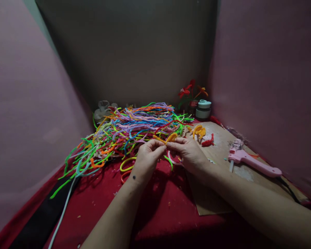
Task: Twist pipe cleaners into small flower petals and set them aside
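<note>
Hands: two; the left hand (pixel 148 157) and right hand (pixel 193 152) pinch one orange fuzzy stem (pixel 172 137) between their fingertips.
Stem's place: in front of the multicoloured pile (pixel 142 121), too tangled to count.
Board (pixel 212 202): one, bearing one pink glue gun (pixel 259 165), one red piece (pixel 208 140).
Lidded jar (pixel 203 110): one, behind the board.

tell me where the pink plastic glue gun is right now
In the head view, the pink plastic glue gun lies at the right on the brown cardboard sheet, just beyond the right forearm.
</note>
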`<state>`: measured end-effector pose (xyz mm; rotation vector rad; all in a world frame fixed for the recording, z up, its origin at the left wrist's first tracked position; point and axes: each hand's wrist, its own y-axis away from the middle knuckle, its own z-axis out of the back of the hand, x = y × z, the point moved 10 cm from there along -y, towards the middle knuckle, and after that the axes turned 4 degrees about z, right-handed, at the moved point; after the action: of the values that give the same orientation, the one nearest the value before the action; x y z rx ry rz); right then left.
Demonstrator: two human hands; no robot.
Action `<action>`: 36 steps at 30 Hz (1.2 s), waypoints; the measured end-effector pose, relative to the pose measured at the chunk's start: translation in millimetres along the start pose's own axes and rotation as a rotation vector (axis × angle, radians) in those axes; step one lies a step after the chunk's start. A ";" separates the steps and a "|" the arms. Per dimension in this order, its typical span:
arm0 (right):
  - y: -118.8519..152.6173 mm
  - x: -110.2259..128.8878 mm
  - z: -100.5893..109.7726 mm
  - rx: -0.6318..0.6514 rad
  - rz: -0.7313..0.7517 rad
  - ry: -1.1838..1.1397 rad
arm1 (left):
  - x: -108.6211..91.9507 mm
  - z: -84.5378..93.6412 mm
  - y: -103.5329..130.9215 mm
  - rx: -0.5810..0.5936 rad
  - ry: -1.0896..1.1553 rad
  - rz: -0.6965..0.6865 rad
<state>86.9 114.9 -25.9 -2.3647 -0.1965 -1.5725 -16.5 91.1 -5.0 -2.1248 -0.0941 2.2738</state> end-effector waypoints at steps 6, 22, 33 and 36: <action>0.9 0.9 -4.6 0.019 -0.027 -0.001 | -7.1 -0.5 1.4 0.037 0.123 -0.053; -3.6 -7.0 -5.4 0.032 -0.054 -0.105 | -7.6 -4.4 1.1 0.072 0.129 -0.046; -0.6 -5.2 -8.2 0.066 -0.041 -0.044 | -4.4 -0.3 0.1 0.024 0.061 -0.036; 0.1 -3.7 -9.8 0.086 -0.029 -0.023 | -3.3 0.4 -0.2 0.021 0.038 -0.039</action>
<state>76.9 111.9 -25.8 -2.3243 -0.2990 -1.5192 -16.7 91.0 -1.7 -2.1351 -0.1093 2.2021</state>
